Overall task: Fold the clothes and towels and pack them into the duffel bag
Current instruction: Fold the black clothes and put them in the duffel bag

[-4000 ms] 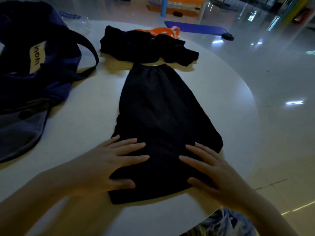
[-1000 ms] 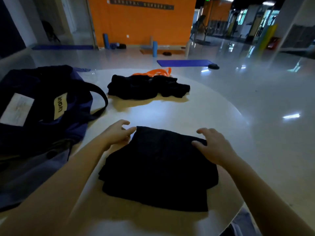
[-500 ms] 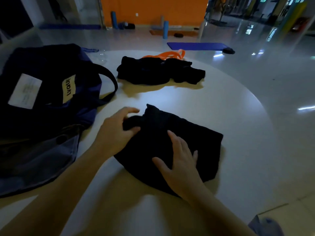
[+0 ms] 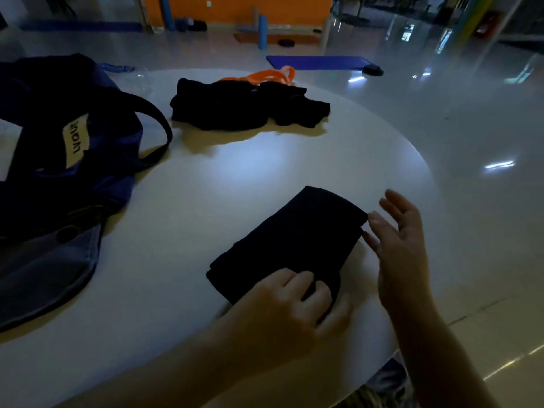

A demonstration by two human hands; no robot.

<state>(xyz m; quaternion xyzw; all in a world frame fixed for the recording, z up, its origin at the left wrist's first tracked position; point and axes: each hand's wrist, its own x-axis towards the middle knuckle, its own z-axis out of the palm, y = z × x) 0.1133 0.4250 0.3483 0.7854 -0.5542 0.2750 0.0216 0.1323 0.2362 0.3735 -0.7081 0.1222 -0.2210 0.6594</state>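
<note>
Black folded cloth garment point(image 4: 290, 245): now a narrow compact packet on the round white tabletop point(image 4: 250, 178), lying at a slant, far end up and to the right. Half a second ago it was a wider, looser shape with the right hand flat on top; 4 seconds ago it lay full length, both palms smoothing it. So 1 more fold has gone in, and the piece looks, by my reading, ready to lift.

Left hand point(image 4: 290, 301): fingers curled over the near end of the packet, thumb alongside, gripping or pinning that edge. Earlier this hand held the far left corner.

Right hand point(image 4: 403, 248): off the cloth top now, fingers straight and spread, holding nothing, fingertips just touching the packet's right edge, as if squaring it.

Dark navy fabric duffel bag point(image 4: 67, 160): well left of the left fingers, pale label showing, strap looped toward the middle. Not moved.

Unfolded black clothes heap point(image 4: 244, 107): well beyond both sets of fingers, an orange looped band point(image 4: 265, 75) at its far side. Untouched, so at least 1 more item is left to fold after this goes in the bag.
</note>
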